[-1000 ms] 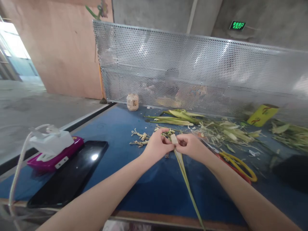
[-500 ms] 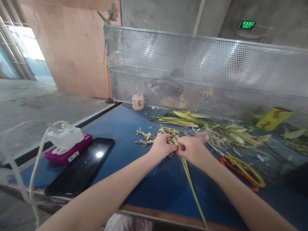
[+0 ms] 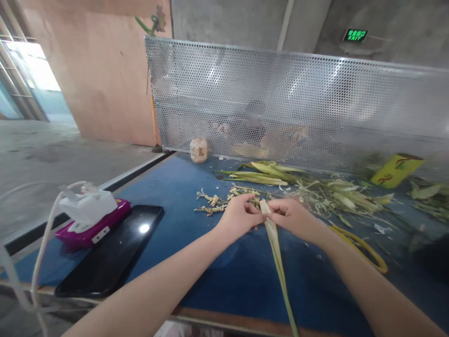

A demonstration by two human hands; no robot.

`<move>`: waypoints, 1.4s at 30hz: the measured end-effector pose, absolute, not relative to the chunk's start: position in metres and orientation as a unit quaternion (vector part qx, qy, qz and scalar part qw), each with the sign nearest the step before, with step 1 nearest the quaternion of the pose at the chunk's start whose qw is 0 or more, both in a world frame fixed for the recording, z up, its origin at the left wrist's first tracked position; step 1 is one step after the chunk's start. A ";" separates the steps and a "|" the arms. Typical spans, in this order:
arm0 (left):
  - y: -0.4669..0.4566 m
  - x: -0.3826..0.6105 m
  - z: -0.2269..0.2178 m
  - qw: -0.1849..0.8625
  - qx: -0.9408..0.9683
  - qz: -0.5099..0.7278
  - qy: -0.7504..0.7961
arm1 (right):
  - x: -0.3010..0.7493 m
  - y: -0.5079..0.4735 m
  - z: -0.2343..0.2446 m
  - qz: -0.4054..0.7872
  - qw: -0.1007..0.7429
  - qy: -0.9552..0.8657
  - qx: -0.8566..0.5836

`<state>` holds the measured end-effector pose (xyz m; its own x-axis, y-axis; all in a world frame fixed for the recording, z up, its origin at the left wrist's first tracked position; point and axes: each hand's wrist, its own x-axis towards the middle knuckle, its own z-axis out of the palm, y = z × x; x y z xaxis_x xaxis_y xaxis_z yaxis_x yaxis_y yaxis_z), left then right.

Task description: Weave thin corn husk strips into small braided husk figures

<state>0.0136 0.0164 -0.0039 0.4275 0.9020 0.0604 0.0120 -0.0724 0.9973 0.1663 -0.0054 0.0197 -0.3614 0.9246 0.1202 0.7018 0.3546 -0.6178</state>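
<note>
A long pale-green strip of plant leaf, like corn husk (image 3: pixel 275 243), hangs from between my hands toward the table's front edge. My left hand (image 3: pixel 242 213) pinches its upper part from the left. From the right, the fingers of my right hand (image 3: pixel 289 215) grip the same part, which is spread wide and flat near its top. Just behind my left hand lie several small knotted or braided husk pieces (image 3: pixel 212 200). Scissors with yellow handles (image 3: pixel 365 245) lie beside my right forearm, which partly covers them.
Green husk leaves (image 3: pixel 266 173) and shredded fibres (image 3: pixel 329 196) lie at the back, near a perforated metal screen (image 3: pixel 245 93). A yellow cylinder (image 3: pixel 398 171) and a small jar (image 3: pixel 199 150) stand there. To the left are a phone (image 3: pixel 112 252) and a purple power strip (image 3: pixel 94 229) with cords.
My hands have moved slightly apart, and the husk strip's upper end now shows spread open between them. My right arm now covers more of the scissors. The view has shifted a little.
</note>
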 end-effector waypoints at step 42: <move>0.015 0.012 -0.006 0.586 0.600 0.405 0.365 | 0.166 -0.012 0.016 0.217 0.365 -0.781 -0.458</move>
<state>0.0123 0.0146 -0.0063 0.4066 0.9118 0.0575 -0.0373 -0.0464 0.9982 0.1660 -0.0117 0.0155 -0.3141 0.8735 0.3719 0.5558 0.4867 -0.6739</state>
